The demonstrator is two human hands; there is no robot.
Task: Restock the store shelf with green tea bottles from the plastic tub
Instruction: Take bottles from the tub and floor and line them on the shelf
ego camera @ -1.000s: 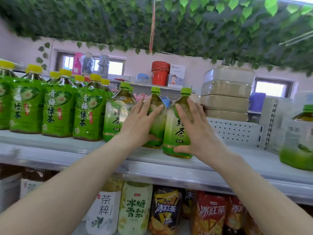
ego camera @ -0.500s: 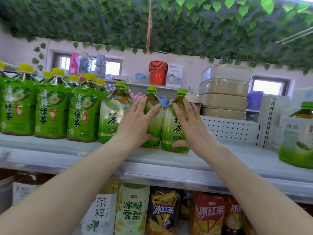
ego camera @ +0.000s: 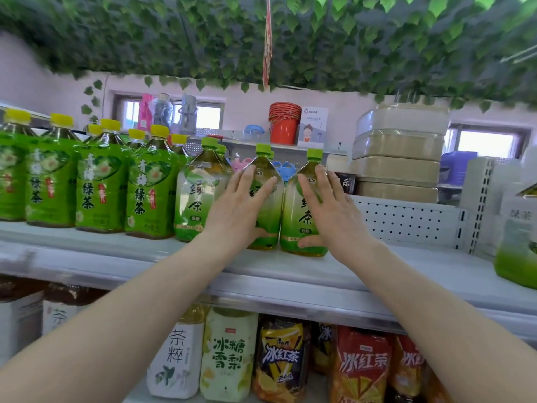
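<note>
Left hand (ego camera: 236, 209) laid flat, fingers spread, against front of middle green tea bottle (ego camera: 268, 199); not closed around it. Right hand (ego camera: 329, 212) likewise splayed on adjacent green tea bottle (ego camera: 303, 216), thumb low near base. Both bottles upright, touching each other, on upper shelf (ego camera: 290, 269). Third green-capped bottle (ego camera: 200, 190) just left. Yellow-capped bottles (ego camera: 98, 181) in row further left. Plastic tub out of view.

I see a bright, evenly daylit scene. Two windows (ego camera: 207, 117) (ego camera: 486, 144) behind glare white, blown out. Shadows are soft. Wide-angle bending curves the shelf (ego camera: 290, 274); the left edge and far-right bottle (ego camera: 515, 245) smear with blur.
</note>
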